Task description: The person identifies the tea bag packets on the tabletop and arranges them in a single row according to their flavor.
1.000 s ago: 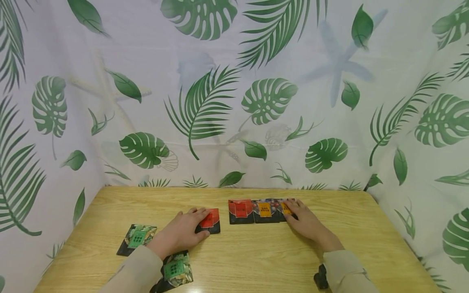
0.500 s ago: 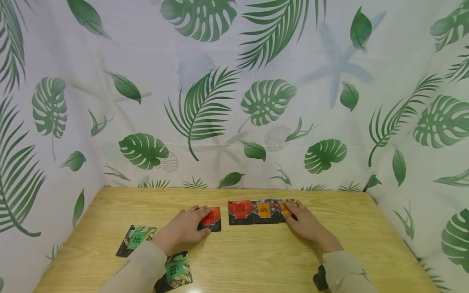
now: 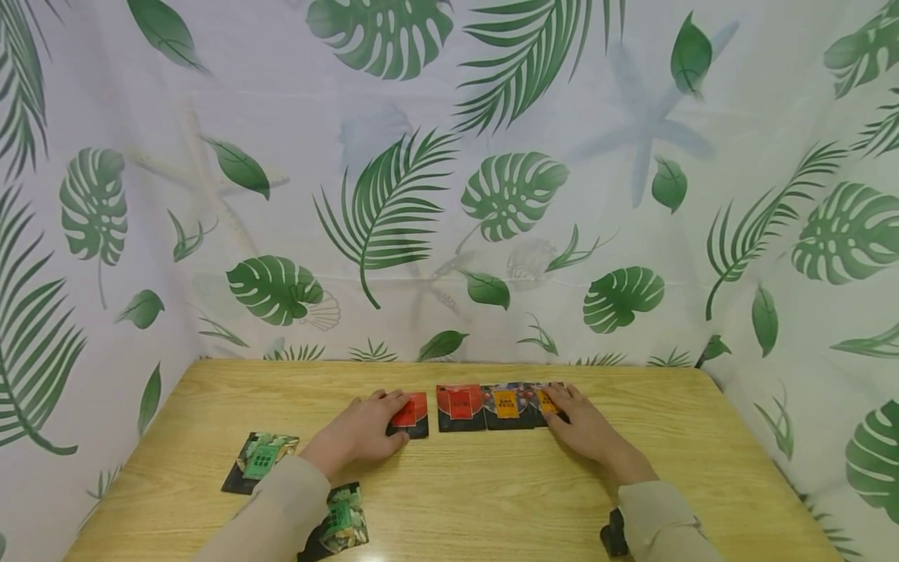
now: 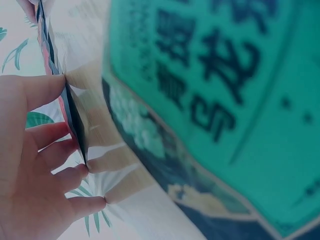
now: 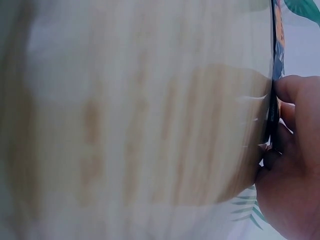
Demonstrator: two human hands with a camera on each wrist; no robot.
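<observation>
My left hand [image 3: 365, 433] lies flat on the wooden table [image 3: 492, 499], its straight fingers pressing a red-and-black packet [image 3: 411, 415]. In the left wrist view the fingers [image 4: 55, 145] touch that packet's edge [image 4: 75, 125]. Just to its right is a row of packets: a red one [image 3: 460, 406], then an orange-labelled one [image 3: 507, 406]. My right hand [image 3: 583, 425] rests with straight fingers on the orange packet at the row's right end [image 3: 546, 400]. In the right wrist view the fingers [image 5: 295, 95] touch a packet's edge [image 5: 274, 100].
Two green-labelled packets lie at the near left: one [image 3: 260, 460] left of my left forearm, one [image 3: 340, 521] partly under the sleeve, filling the left wrist view [image 4: 225, 100]. Leaf-print curtains [image 3: 449, 179] close off the table's back and sides. A small black object [image 3: 615, 538] sits by my right sleeve.
My left hand has slid the red-and-black packet to the right and a little away, closer to the row. The right hand has stayed put.
</observation>
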